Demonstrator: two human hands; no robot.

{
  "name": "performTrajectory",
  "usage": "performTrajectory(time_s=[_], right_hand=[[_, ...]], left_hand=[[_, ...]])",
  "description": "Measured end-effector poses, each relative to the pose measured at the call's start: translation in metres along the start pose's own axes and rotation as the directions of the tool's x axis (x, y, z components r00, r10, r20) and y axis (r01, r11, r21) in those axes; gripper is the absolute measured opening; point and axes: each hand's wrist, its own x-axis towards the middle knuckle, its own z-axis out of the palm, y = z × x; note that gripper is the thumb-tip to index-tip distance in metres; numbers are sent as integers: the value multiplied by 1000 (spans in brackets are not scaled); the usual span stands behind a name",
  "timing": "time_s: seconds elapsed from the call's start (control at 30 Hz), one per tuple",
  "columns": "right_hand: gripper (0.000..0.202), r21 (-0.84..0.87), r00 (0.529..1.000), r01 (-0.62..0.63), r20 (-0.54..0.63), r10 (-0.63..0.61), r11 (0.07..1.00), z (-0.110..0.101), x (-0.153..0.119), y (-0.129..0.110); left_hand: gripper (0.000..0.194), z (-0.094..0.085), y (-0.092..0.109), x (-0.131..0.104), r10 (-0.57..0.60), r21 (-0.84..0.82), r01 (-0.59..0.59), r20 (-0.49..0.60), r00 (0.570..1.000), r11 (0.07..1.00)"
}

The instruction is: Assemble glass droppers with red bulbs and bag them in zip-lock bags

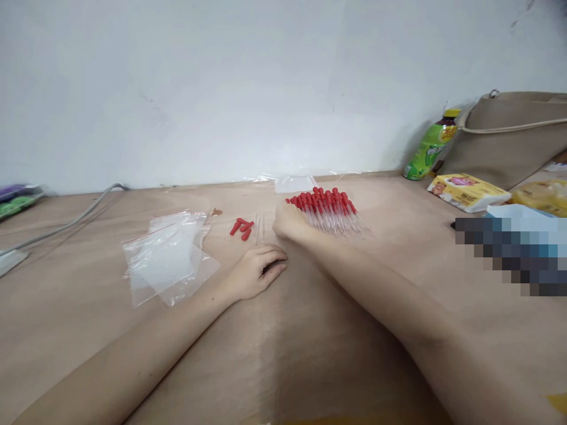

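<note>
My left hand (259,271) rests on the brown table covering, fingers loosely curved and thumb apart, holding nothing visible. Just beyond it lie thin clear tubes (260,229) and several loose red rubber bulbs (247,225). Farther right, my right hand (290,221) is closed at the left end of a row of red-bulbed droppers (330,206). One red end shows at this hand's far edge, but whether it is held I cannot tell; the fingertips are hidden. The droppers lie side by side, bulbs toward the wall and clear tips toward me.
Clear zip bags (166,254) lie overlapping at left, near a grey cable (88,209). A white piece (295,184) lies by the wall. At right are a green bottle (429,147), a beige bag (509,130), a yellow tissue pack (469,192) and a blurred dark object.
</note>
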Motion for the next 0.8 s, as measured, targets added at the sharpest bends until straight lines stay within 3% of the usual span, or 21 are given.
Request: performTrajectory(time_s=[0.1, 0.17, 0.27, 0.37, 0.43, 0.5, 0.57, 0.7, 0.8], right_hand=[[30, -67, 986, 107, -118, -114, 992, -8, -29, 26], [25, -260, 905, 279, -250, -343, 924, -8, -48, 49], [29, -357, 749, 509, -264, -608, 783, -1, -69, 84], [35, -254, 666, 606, -357, -655, 754, 8, -77, 106], [35, -167, 648, 635, -415, -638, 754, 13, -78, 111], [35, -126, 632, 667, -427, -647, 734, 16, -76, 113], [35, -120, 611, 697, -416, -673, 707, 17, -74, 113], [33, -103, 615, 706, -402, -679, 701, 16, -73, 113], [30, -89, 627, 700, -399, -669, 709, 15, -74, 113]], left_hand=[[20, -1, -1, 0, -3, 2, 3, 10, 1000, 1000], [20, 0, -1, 1, -4, 5, 4, 9, 1000, 1000], [21, 2, 0, 1, 0, 10, 0, 15, 1000, 1000], [17, 2, 0, -1, -11, 56, 13, -42, 999, 998], [14, -2, -5, -1, -54, 132, 81, -194, 980, 988], [15, -12, -17, 1, -138, 216, 228, -367, 920, 949], [18, -25, -34, 5, -255, 283, 411, -457, 852, 866], [20, -49, -70, 19, -372, 387, 497, -355, 858, 777], [23, -55, -87, 31, -426, 422, 486, -234, 874, 765]])
